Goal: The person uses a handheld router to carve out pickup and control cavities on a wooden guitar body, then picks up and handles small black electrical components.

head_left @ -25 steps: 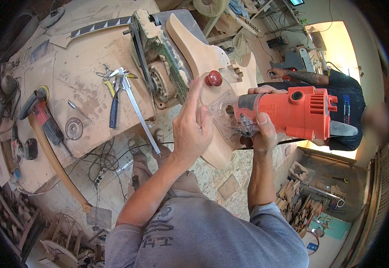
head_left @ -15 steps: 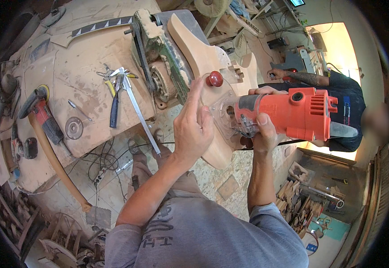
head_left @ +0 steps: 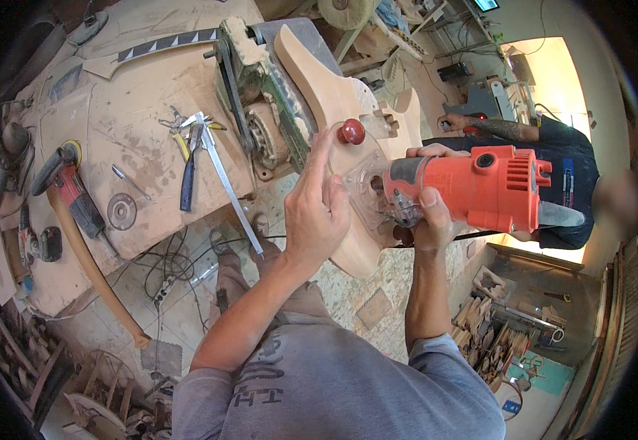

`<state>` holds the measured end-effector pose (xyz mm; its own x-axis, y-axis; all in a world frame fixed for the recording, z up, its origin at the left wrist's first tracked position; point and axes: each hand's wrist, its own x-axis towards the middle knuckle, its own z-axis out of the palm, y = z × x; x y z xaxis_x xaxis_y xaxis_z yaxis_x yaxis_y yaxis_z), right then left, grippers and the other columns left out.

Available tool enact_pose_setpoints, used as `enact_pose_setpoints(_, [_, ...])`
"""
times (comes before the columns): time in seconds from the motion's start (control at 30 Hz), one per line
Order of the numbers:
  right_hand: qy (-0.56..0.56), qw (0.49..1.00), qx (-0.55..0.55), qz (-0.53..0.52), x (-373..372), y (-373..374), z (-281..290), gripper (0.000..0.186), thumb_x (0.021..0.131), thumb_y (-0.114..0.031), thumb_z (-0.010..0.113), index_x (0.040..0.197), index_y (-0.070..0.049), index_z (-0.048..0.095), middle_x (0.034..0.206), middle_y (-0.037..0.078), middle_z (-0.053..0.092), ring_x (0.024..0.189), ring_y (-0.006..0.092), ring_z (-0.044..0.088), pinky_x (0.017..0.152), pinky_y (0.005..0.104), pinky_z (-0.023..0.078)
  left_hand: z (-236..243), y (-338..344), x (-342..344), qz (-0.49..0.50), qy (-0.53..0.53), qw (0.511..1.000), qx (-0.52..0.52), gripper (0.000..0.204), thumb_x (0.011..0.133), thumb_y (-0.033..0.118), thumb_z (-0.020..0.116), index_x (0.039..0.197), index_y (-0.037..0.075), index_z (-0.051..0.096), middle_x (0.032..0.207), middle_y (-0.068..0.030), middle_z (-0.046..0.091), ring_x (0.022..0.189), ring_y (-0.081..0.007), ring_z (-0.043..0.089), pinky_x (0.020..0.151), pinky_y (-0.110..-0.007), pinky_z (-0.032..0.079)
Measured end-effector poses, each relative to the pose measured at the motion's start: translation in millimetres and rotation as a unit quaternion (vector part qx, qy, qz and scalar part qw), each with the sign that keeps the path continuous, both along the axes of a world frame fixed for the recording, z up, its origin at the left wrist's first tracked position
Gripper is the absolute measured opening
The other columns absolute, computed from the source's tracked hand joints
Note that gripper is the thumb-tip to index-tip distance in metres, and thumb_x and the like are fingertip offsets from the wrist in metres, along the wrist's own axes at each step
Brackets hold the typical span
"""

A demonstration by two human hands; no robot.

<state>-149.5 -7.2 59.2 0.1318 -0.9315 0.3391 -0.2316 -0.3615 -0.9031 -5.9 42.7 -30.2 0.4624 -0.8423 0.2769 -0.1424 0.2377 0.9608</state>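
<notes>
My right hand [head_left: 434, 216] is wrapped round the red body of a router [head_left: 473, 189], fingers on the far side and thumb on the near side. The router's clear base [head_left: 368, 192] rests against a pale wooden electric guitar body [head_left: 317, 84], which has cut cavities. A dark red round knob [head_left: 351, 131] stands up from the base; a second knob is partly hidden beneath my right hand. My left hand [head_left: 317, 205] holds nothing. Its fingers are stretched out along the guitar body's left side, beside the base, with the tips near the red knob.
Left of the guitar body stands a dusty green machine [head_left: 271, 95] with a belt. The workbench [head_left: 99, 81] bears a caliper [head_left: 220, 176], pliers, an angle grinder [head_left: 77, 194] and a guitar neck [head_left: 165, 45]. Cables lie on the floor. Another person [head_left: 564, 161] is at the right.
The router has shifted very slightly to the left in my right hand's grip. My left hand stays in the same place.
</notes>
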Motion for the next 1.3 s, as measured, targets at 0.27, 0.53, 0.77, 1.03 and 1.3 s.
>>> enact_pose_setpoints(0.27, [-0.032,0.999,0.007,-0.001,6,2,2,0.074,0.080,-0.038,0.089,0.134,-0.003,0.052,0.121,0.016,0.064,0.112,0.0264,0.067,0.097,0.0436,0.057,1,1,-1,-0.007,0.009,1.000,0.007,0.063,0.097,-0.005,0.057,0.158,-0.003,0.047,0.152,-0.0272,0.059,0.137,-0.0396,0.063,0.111,-0.043,0.050])
enact_pose_setpoints(0.53, [-0.026,0.999,-0.021,0.000,4,-1,-2,0.070,0.080,-0.037,0.089,0.131,-0.002,0.055,0.117,0.015,0.067,0.109,0.0236,0.067,0.095,0.0397,0.056,1,1,0,-0.011,0.017,1.000,0.005,0.062,0.097,-0.006,0.057,0.158,-0.004,0.047,0.152,-0.0280,0.059,0.138,-0.0392,0.062,0.113,-0.043,0.049])
enact_pose_setpoints(0.77, [-0.018,1.000,0.004,-0.021,10,4,3,0.073,0.080,-0.038,0.087,0.133,-0.003,0.051,0.118,0.017,0.065,0.111,0.0284,0.068,0.099,0.0457,0.056,2,1,-1,-0.011,0.027,1.000,0.008,0.060,0.097,-0.006,0.055,0.157,-0.005,0.048,0.152,-0.0290,0.059,0.141,-0.0375,0.060,0.116,-0.042,0.048])
enact_pose_setpoints(1.03, [-0.029,0.999,0.004,-0.018,9,4,3,0.073,0.080,-0.035,0.089,0.133,-0.001,0.051,0.119,0.017,0.066,0.109,0.0260,0.068,0.093,0.0429,0.061,-1,0,-2,-0.017,0.033,0.999,-0.007,0.059,0.099,-0.004,0.055,0.157,-0.005,0.047,0.154,-0.0284,0.057,0.142,-0.0374,0.058,0.118,-0.042,0.046])
enact_pose_setpoints(1.3, [-0.067,0.998,0.005,0.001,1,-1,0,0.074,0.080,-0.034,0.093,0.133,-0.001,0.055,0.120,0.014,0.067,0.108,0.0225,0.067,0.091,0.0388,0.062,0,1,-1,-0.023,0.014,1.000,0.006,0.059,0.099,-0.002,0.057,0.157,-0.003,0.047,0.155,-0.0270,0.057,0.143,-0.0372,0.058,0.117,-0.043,0.046])
